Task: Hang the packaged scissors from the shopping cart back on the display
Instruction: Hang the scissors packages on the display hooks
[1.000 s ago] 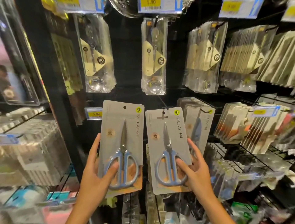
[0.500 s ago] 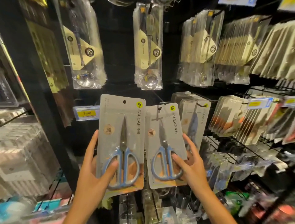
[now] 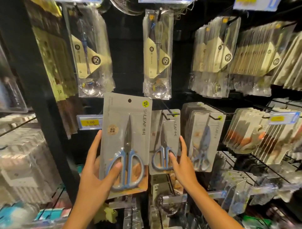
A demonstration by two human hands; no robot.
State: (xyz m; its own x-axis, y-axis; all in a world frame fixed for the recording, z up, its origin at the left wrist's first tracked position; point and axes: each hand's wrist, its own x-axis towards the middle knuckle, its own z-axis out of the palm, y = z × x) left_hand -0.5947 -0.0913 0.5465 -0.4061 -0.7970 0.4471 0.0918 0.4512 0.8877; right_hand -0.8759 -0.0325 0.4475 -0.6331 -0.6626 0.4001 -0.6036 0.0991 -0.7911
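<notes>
left hand [image 3: 96, 176] gripping one scissors pack [image 3: 125, 145]; right hand [image 3: 181, 165] pinching another pack [image 3: 165, 140] — on its hook

The left hand [image 3: 98, 170] is covering the lower left edge of the nearer scissors pack [image 3: 125, 143], and its fingers behind the card are not showing. The right hand [image 3: 181, 165] is hiding part of the blue handles on the second scissors pack [image 3: 165, 140]; whether the hook [image 3: 166, 112] is passing through that pack's hang hole cannot be told. Behind the second pack, further cards are being overlapped. Left of the nearer pack, the stacked boxes [image 3: 24, 165] are blurring. Above it, a price label [image 3: 163, 1] is being cut off by the top edge.
</notes>
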